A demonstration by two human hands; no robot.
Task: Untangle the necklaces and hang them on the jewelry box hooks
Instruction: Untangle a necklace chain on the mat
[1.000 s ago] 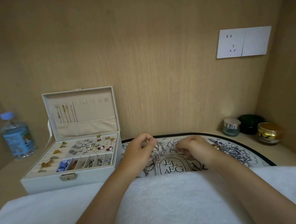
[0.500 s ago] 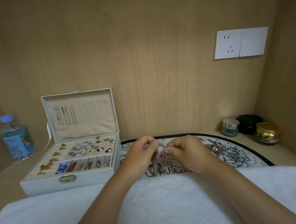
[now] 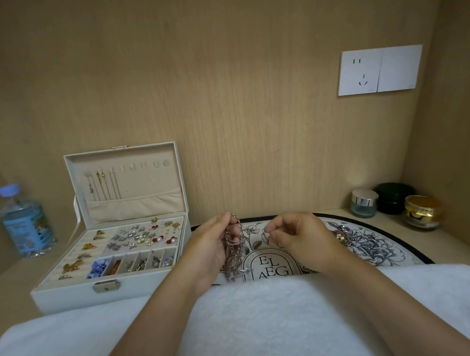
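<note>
Head view: a tangled bunch of silvery-pink metal chain necklaces (image 3: 234, 249) hangs from the left hand (image 3: 209, 249), whose fingers pinch its top above the round floral-printed mat (image 3: 377, 238); its lower end reaches down to the mat. The right hand (image 3: 300, 237) is just beside it, fingers curled with thumb and forefinger together; I cannot tell whether they hold a fine strand. The open white jewelry box (image 3: 67, 294) stands to the left, with several lid hooks (image 3: 132, 167) bare. Pulling the strands apart hard would likely tighten the knots or snap a thin link, and a loose end could snag the white terry towel (image 3: 270, 318).
</note>
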